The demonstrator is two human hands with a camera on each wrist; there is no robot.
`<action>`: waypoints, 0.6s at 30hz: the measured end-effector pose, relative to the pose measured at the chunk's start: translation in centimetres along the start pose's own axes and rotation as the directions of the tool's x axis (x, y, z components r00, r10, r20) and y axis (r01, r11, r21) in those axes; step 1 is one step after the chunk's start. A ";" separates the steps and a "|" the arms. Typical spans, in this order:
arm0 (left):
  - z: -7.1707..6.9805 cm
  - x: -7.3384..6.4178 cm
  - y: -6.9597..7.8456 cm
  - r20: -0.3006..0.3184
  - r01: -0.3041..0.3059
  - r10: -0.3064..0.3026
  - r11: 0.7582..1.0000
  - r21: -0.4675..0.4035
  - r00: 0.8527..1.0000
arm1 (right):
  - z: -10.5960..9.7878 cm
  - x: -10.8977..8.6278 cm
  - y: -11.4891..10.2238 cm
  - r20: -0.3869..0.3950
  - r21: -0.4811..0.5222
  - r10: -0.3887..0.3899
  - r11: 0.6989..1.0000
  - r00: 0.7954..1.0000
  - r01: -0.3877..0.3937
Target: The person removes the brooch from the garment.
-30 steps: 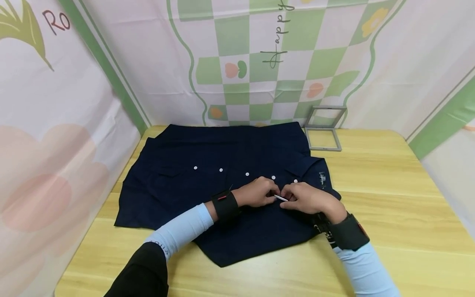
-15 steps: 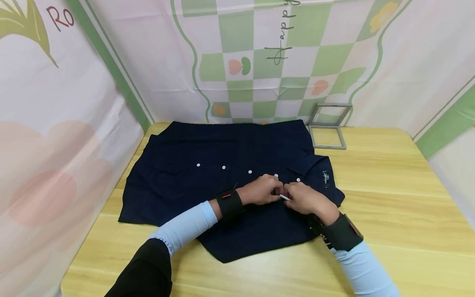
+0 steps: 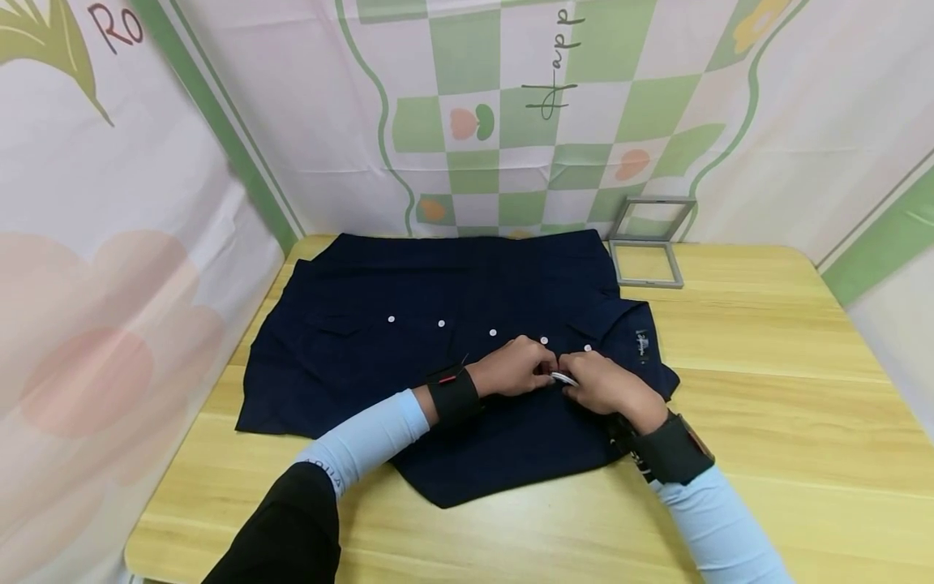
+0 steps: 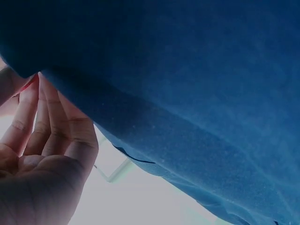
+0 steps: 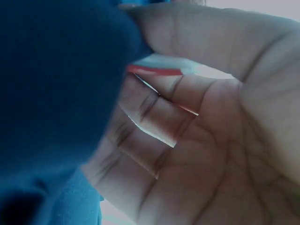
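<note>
The shirt [image 3: 438, 280] is spread from near the bench's [image 3: 773, 381] left edge to right of its middle, one side reaching the back edge. Its cloth is pinched by the fingers of the left hand [image 3: 512, 367] and right hand [image 3: 606, 383], with a white strip [image 3: 564, 379] (its kind cannot be told) between them. Light, limp, easily creased cloth is to be expected, best held by the front edge near the buttons [image 3: 492, 332].
</note>
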State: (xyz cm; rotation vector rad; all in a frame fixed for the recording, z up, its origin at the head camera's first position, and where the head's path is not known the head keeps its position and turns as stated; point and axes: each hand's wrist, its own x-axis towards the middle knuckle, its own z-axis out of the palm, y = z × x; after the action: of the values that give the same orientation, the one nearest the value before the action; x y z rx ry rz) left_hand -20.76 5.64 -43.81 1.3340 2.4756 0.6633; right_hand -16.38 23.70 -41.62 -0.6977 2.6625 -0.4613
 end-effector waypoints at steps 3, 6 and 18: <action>0.0 -0.1 0.0 0.005 -0.001 0.001 1.000 -0.002 1.000 | -0.2 -0.2 0.0 -0.003 0.030 -0.015 0.999 1.000 0.015; 0.0 -0.2 0.1 0.011 -0.013 0.013 1.000 0.004 1.000 | -0.6 -0.6 0.0 -0.001 0.080 -0.047 0.996 0.999 0.047; -0.1 -0.5 0.3 -0.060 -0.090 0.088 0.995 -0.039 0.994 | -1.8 -1.6 0.2 0.129 0.221 -0.031 0.975 0.991 0.002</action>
State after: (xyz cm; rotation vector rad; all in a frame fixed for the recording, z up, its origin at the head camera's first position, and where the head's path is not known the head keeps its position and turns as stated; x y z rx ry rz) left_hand -20.29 5.31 -43.57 1.4366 2.4445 0.7801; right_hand -15.95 25.12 -39.69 -0.6588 2.4358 -0.6788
